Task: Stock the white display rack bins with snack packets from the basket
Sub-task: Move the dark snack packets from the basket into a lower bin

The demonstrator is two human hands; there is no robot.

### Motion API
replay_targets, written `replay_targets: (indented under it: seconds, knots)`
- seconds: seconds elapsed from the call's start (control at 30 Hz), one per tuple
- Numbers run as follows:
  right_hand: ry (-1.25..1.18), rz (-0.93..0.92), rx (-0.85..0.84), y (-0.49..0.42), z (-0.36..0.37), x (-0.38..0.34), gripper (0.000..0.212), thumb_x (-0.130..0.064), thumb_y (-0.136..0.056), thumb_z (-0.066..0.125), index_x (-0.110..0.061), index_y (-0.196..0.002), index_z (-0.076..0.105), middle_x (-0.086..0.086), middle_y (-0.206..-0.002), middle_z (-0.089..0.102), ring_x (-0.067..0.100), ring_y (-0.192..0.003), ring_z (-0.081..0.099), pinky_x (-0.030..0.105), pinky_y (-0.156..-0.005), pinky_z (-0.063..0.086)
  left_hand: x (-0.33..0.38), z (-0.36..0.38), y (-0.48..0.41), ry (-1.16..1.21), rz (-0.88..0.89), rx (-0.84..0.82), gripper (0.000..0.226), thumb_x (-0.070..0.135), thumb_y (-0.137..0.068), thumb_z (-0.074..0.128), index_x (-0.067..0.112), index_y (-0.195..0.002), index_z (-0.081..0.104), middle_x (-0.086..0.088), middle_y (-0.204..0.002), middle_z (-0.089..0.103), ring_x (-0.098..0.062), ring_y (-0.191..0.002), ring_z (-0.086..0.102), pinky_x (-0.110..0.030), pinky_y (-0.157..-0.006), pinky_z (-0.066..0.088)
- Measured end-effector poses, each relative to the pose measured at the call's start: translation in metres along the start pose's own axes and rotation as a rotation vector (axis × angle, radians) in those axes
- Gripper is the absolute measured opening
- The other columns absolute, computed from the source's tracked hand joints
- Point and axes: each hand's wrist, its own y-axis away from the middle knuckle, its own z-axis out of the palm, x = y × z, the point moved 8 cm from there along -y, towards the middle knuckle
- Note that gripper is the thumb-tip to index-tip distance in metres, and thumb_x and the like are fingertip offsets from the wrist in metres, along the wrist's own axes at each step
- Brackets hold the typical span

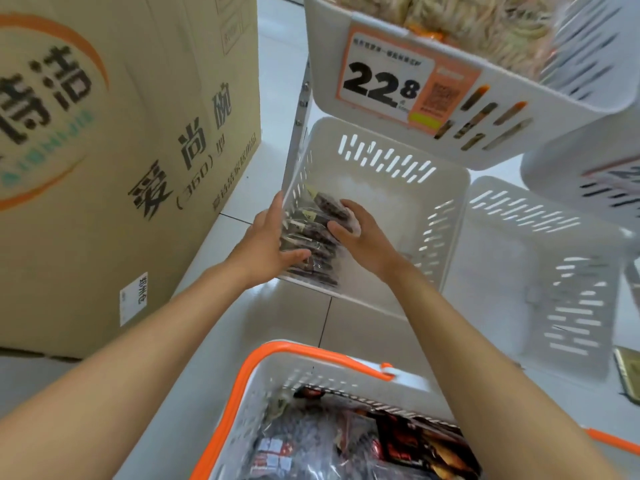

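The lower bin (388, 157) of the white rack is the anchor here; a stack of dark snack packets (311, 237) stands on edge in its left part, against the slotted left wall and reaching to the front edge. Both hands are clamped on that stack from opposite sides; the left hand (272, 244) lies between the stack and the bin's left wall with its thumb across the near end, and the right hand (362, 233) curls its fingers over the stack's right face and top. The rest of the bin's floor, right of the stack, shows bare white plastic.

Above and behind the lower bin an upper bin (450, 147) holds pale, ridged snack packs (467, 22); an orange price label (384, 88) reading 22.8 is fixed to its front. Just right of the lower bin sits a second slotted bin (554, 271). In front of the lower bin, nearer the person, stands the basket (304, 351) with an orange rim; red and dark packets (346, 445) are heaped inside it. Left of the lower bin rises a printed cardboard carton (121, 150) on the tiled floor (294, 317).
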Motion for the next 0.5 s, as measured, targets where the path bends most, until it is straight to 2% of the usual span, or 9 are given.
replay_targets:
  seconds: [0.1,0.17,0.23,0.3,0.43,0.5]
  knots:
    - [0.036,0.019,0.056,0.029,-0.014,-0.002,0.066,-0.037,-0.094,0.063,-0.025,-0.151,0.032,-0.003,-0.157,0.03,0.013,-0.143,0.028,0.02,-0.108,0.021,0.018,-0.015,0.021,-0.167,-0.013,0.167,0.091,0.043,-0.091,0.066,0.023,-0.157,0.007,-0.008,-0.16,0.021,-0.029,-0.145,0.021,-0.045,-0.114,0.026]
    - [0.04,0.005,0.09,0.058,-0.026,-0.01,0.065,-0.037,-0.093,0.064,-0.026,-0.15,0.033,-0.004,-0.156,0.032,0.014,-0.142,0.031,0.026,-0.114,0.025,0.039,-0.019,0.043,-0.151,0.045,0.224,0.079,0.04,-0.092,0.066,0.022,-0.155,0.021,-0.007,-0.156,0.032,-0.028,-0.142,0.028,-0.043,-0.113,0.028]
    - [0.071,-0.029,0.093,0.096,-0.033,-0.021,0.065,-0.033,-0.092,0.067,-0.024,-0.148,0.037,-0.002,-0.152,0.038,0.015,-0.137,0.039,0.036,-0.115,0.033,0.058,-0.014,0.068,-0.106,0.098,0.195,0.071,0.037,-0.092,0.067,0.022,-0.151,0.031,-0.005,-0.152,0.039,-0.026,-0.14,0.033,-0.041,-0.114,0.03]
    - [0.111,-0.08,0.071,0.145,-0.035,-0.033,0.062,-0.028,-0.092,0.067,-0.024,-0.147,0.039,-0.002,-0.146,0.044,0.012,-0.129,0.045,0.032,-0.109,0.038,0.074,-0.004,0.097,-0.101,0.162,0.147,0.067,0.037,-0.091,0.068,0.021,-0.148,0.038,-0.004,-0.15,0.044,-0.024,-0.139,0.036,-0.04,-0.114,0.032]
    - [0.104,-0.187,0.136,0.252,-0.033,-0.044,0.043,-0.012,-0.092,0.063,-0.02,-0.133,0.054,-0.006,-0.124,0.056,0.008,-0.111,0.054,0.024,-0.097,0.044,0.087,0.009,0.156,-0.146,0.24,0.127,0.058,0.036,-0.092,0.067,0.022,-0.144,0.045,-0.001,-0.146,0.049,-0.021,-0.135,0.041,-0.039,-0.112,0.035]
    - [0.146,-0.156,0.026,0.281,-0.013,-0.027,0.037,-0.012,-0.092,0.063,-0.018,-0.129,0.058,-0.007,-0.119,0.057,0.01,-0.11,0.055,0.026,-0.097,0.045,0.084,0.007,0.178,-0.144,0.237,0.163,0.053,0.032,-0.092,0.068,0.021,-0.141,0.049,-0.002,-0.141,0.052,-0.023,-0.131,0.044,-0.043,-0.109,0.037]
